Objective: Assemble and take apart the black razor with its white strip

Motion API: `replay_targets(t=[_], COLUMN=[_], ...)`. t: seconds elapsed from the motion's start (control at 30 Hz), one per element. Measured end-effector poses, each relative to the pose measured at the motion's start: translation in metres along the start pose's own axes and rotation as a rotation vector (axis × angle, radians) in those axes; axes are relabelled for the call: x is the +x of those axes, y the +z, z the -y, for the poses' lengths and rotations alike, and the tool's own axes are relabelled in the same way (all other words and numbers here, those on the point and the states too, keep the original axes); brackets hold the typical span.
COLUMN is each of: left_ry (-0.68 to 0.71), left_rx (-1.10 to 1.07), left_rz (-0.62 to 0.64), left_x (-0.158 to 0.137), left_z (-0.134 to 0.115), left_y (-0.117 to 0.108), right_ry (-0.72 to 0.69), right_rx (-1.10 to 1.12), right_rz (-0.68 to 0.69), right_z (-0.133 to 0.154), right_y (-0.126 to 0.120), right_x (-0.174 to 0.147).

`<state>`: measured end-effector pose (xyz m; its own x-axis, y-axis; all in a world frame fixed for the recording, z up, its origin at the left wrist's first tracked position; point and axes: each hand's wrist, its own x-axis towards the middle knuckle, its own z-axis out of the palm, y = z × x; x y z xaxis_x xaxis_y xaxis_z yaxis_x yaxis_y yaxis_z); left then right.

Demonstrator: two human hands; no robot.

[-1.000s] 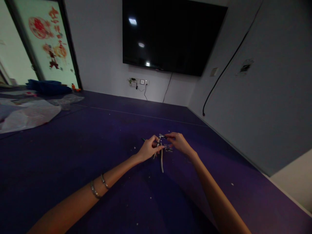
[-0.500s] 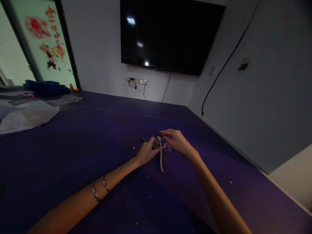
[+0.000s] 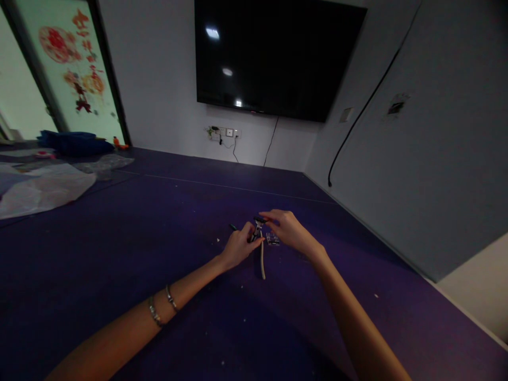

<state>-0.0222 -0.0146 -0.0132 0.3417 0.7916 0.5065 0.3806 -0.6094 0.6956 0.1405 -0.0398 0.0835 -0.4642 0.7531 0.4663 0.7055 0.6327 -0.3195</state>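
Above the purple floor, my left hand (image 3: 238, 247) is closed round a small black-and-white fitting (image 3: 258, 226), too small to identify exactly. A short cream cable (image 3: 262, 264) hangs down from beside its thumb. From the other side, my right hand (image 3: 286, 227) pinches the dark flat piece (image 3: 260, 218) at the top of that fitting, thumb and fingers drawn together. Just under the right fingers lies a small clear-and-silver piece (image 3: 272, 239). A thin dark green object (image 3: 233, 227) pokes out behind the left hand; most of it is hidden.
White plastic sheeting (image 3: 47, 188) and a dark blue bundle (image 3: 75, 143) lie at the left. A large television (image 3: 278, 58) hangs on the far wall, above wall sockets (image 3: 226, 133). Down the right wall runs a black cable (image 3: 363, 108). White scraps dot the purple floor (image 3: 166, 227).
Almost nothing differs. Both hands stay on the fitting, with only a slight shift of the fingers and of the view.
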Motion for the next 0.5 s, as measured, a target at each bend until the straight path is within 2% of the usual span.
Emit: replay_targets(t=[0.3, 0.5], left_ry=[0.043, 0.068], left_rx=[0.034, 0.087], left_rz=[-0.034, -0.059], left_x=[0.0007, 0.002], left_z=[0.0008, 0.0008], left_y=[-0.0002, -0.0002], right_ry=[0.036, -0.043], right_rx=[-0.029, -0.061], right_rz=[0.008, -0.03], right_z=[0.0042, 0.0091], right_y=[-0.0015, -0.0037], right_x=[-0.003, -0.0051])
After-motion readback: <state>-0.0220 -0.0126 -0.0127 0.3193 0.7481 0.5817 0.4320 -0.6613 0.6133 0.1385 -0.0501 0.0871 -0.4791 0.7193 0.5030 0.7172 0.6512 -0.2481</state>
